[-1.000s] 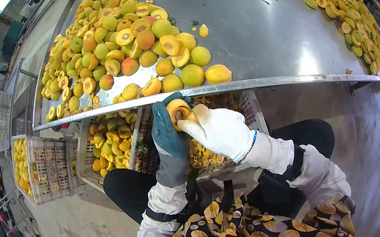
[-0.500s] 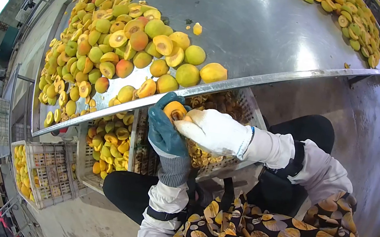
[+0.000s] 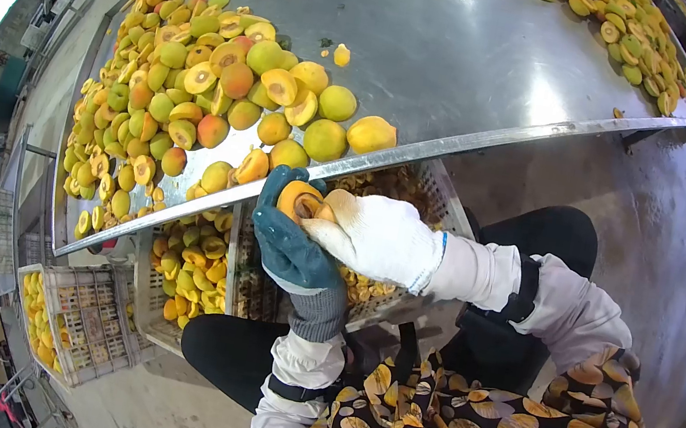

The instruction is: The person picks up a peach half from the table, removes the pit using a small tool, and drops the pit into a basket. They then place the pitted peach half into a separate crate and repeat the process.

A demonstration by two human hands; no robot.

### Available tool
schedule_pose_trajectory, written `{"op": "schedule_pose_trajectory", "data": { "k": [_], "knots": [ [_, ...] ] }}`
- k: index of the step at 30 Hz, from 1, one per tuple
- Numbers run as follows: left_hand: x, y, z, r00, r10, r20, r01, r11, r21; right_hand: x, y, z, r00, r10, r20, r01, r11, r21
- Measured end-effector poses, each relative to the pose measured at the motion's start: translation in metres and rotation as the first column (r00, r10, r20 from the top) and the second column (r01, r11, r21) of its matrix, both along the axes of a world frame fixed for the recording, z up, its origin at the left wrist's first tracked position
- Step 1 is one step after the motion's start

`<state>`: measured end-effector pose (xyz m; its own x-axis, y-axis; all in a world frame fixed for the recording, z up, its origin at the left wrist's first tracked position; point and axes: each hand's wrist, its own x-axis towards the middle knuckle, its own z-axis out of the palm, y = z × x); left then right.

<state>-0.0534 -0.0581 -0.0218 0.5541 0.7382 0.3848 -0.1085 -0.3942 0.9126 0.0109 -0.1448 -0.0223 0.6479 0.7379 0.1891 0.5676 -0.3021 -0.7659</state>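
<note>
In my left hand [image 3: 296, 251], gloved in teal rubber with a grey knit cuff, lies a yellow peach half [image 3: 290, 193]. Its cut face with a brown hollow is turned toward my right hand [image 3: 384, 239]. That hand wears a white glove with orange-stained fingertips, closed in a pinch against the hollow. Whatever its fingers hold is hidden. Both hands are just below the edge of the metal table [image 3: 467, 71]. Beneath them stands a crate [image 3: 453, 198] with brown pits and peach scraps.
A big heap of whole and halved peaches [image 3: 165, 84] covers the table's left side. Another peach pile [image 3: 630, 44] lies at the far right. Under the table is a crate of peach halves [image 3: 193, 266]. A further filled crate [image 3: 95, 313] stands at left, on the floor.
Both hands have shifted slightly left in view with the peach half. More of its brown hollow shows now. The table and heap also sit slightly further left as the view moved.
</note>
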Motion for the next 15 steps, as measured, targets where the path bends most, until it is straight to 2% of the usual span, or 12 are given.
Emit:
{"op": "schedule_pose_trajectory", "data": {
  "k": [3, 4, 7, 9, 11, 14, 15],
  "knots": [
    [-0.002, 0.002, -0.004, 0.996, -0.077, 0.038, 0.08, 0.993, -0.087, 0.008, -0.003, 0.006, 0.979, 0.086, -0.184, -0.107, 0.988, -0.112],
    [-0.001, 0.005, -0.006, 0.992, -0.113, 0.057, 0.119, 0.986, -0.116, 0.012, -0.004, 0.009, 0.966, 0.122, -0.227, -0.144, 0.986, -0.086],
    [-0.003, 0.011, -0.007, 0.99, -0.138, -0.038, 0.14, 0.988, 0.065, 0.018, -0.006, 0.01, 0.918, 0.205, -0.339, -0.234, 0.971, -0.048],
    [-0.003, 0.011, 0.0, 0.983, -0.166, -0.082, 0.164, 0.986, -0.032, 0.022, -0.007, 0.01, 0.897, 0.222, -0.383, -0.273, 0.958, -0.084],
    [-0.004, 0.015, -0.002, 0.965, -0.249, -0.078, 0.235, 0.96, -0.154, 0.022, -0.009, 0.012, 0.926, 0.198, -0.321, -0.253, 0.957, -0.14],
    [-0.008, 0.043, -0.028, 0.888, -0.459, -0.011, 0.422, 0.826, -0.373, 0.023, -0.015, 0.008, 0.959, 0.182, -0.218, -0.225, 0.955, -0.193],
    [-0.008, 0.051, -0.034, 0.875, -0.485, 0.016, 0.439, 0.777, -0.45, 0.021, -0.015, 0.007, 0.966, 0.18, -0.184, -0.217, 0.955, -0.204]
  ]
}}
